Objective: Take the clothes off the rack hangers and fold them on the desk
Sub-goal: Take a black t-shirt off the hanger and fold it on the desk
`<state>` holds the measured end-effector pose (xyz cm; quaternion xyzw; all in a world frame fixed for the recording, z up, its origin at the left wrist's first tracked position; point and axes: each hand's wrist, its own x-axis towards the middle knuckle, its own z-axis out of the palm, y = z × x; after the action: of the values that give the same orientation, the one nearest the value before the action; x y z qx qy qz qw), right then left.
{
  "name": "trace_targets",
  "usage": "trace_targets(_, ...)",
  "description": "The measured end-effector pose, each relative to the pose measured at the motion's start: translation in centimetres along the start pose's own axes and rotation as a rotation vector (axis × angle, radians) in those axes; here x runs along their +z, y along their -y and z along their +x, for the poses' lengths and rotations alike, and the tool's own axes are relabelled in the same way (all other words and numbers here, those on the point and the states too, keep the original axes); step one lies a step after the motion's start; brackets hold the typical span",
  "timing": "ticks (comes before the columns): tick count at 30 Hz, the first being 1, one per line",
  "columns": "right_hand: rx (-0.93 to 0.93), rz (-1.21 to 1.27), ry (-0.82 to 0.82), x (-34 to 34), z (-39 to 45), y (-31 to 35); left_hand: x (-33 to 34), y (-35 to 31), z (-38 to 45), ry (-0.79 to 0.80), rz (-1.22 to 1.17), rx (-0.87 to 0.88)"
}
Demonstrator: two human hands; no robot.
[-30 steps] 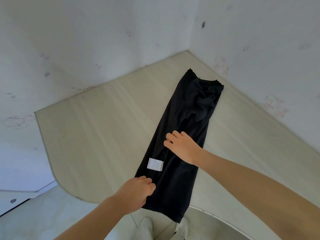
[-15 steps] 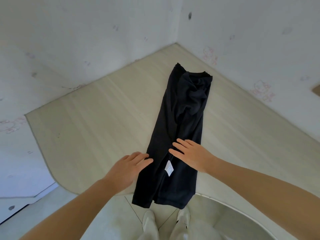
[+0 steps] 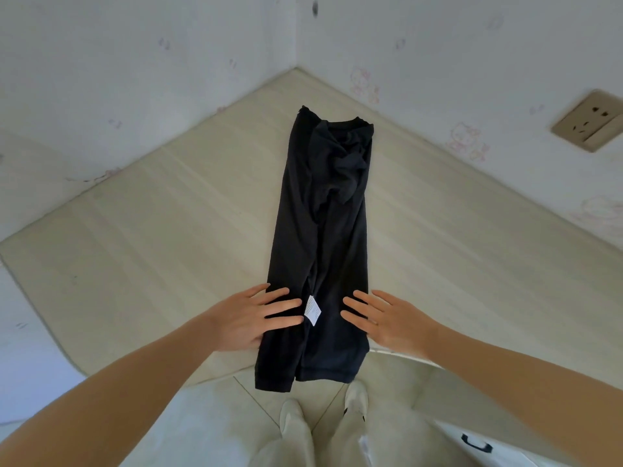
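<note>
A black garment [image 3: 323, 237] lies folded into a long narrow strip on the pale wooden desk [image 3: 151, 237], its collar end toward the corner and its hem hanging over the near edge. A white care label [image 3: 312, 310] shows near the hem. My left hand [image 3: 251, 318] rests flat with straight fingers on the strip's left edge. My right hand [image 3: 387, 320] lies flat on its right edge, fingers spread. Neither hand grips the cloth.
Two white walls meet in a corner behind the desk. A beige wall socket [image 3: 588, 121] sits on the right wall. Below the desk edge are a tiled floor and my feet in light shoes [image 3: 293, 419].
Both hands slid toward the hem. The left hand opened from a curled hold onto the strip's left edge; the right moved to the right edge. The garment now lies straight in front of me.
</note>
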<state>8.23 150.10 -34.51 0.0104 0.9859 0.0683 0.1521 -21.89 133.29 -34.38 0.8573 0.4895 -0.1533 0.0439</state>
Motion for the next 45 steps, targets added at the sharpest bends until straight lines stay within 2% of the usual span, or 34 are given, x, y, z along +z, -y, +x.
trace_targets(5, 0.042, 0.062, -0.011, 0.2, -0.3, 0.2, -0.6, -0.2, 1.1, -0.009, -0.079, -0.049)
trace_targets(11, 0.035, 0.119, -0.011, -0.8, -0.1, 0.3, -1.7, -1.6, 1.2, -0.013, -0.286, -0.207)
trace_targets(14, 0.056, 0.200, -0.004, -1.5, -0.4, 0.1, -2.4, -1.7, 0.8, 0.056, -0.489, -0.245)
trace_targets(16, 0.049, 0.328, 0.110, -2.0, -0.8, 0.1, -3.0, -1.6, 0.8, 0.083, -0.680, -0.274)
trace_targets(18, 0.090, 0.532, 0.175, -2.6, -1.3, 0.2, -3.0, -1.6, 0.8, 0.117, -0.976, -0.339)
trace_targets(21, 0.242, 0.913, 0.185, -3.9, -1.4, -0.2, -3.9, -1.2, 1.1, 0.161, -1.245, -0.545)
trace_targets(23, 0.319, 1.032, 0.137, -4.4, -0.6, -1.0, -4.9, -0.9, 1.5, 0.239, -1.394, -0.682)
trace_targets(25, 0.452, 1.149, -0.041, -4.9, 1.0, -2.0, -6.0, -0.2, 2.3, 0.179, -1.656, -0.823)
trace_targets(27, 0.650, 1.260, -0.230, -5.3, 2.9, -3.5, -6.6, 1.2, 3.6, -0.005, -1.780, -1.027)
trace_targets(28, 0.748, 1.305, -0.259, -5.4, 3.8, -4.3, -6.4, 2.1, 4.2, -0.112, -1.773, -1.134)
trace_targets(30, 0.902, 1.427, -0.177, -5.2, 5.8, -6.0, -5.6, 3.6, 5.3, -0.231, -1.764, -1.288)
trace_targets(33, 1.092, 1.614, 0.033, -4.8, 7.6, -6.9, -4.5, 3.6, 5.6, -0.267, -1.856, -1.207)
trace_targets(36, 1.074, 1.411, 0.096, -4.2, 8.4, -7.0, -3.6, 2.8, 5.4, -0.300, -1.829, -1.060)
trace_targets(38, 1.039, 1.349, 0.050, -3.9, 8.4, -7.0, -4.0, 2.4, 5.5, -0.326, -1.799, -0.946)
trace_targets(41, 1.066, 1.414, -0.071, -3.5, 7.6, -6.6, -4.8, 2.4, 5.7, -0.349, -1.809, -0.814)
trace_targets(43, 1.072, 1.340, -0.084, -3.1, 6.9, -6.6, -4.8, 2.6, 5.9, -0.328, -1.780, -0.810)
trace_targets(45, 1.039, 1.250, -0.011, -2.8, 6.2, -6.8, -4.7, 2.9, 6.1, -0.335, -1.763, -0.897)
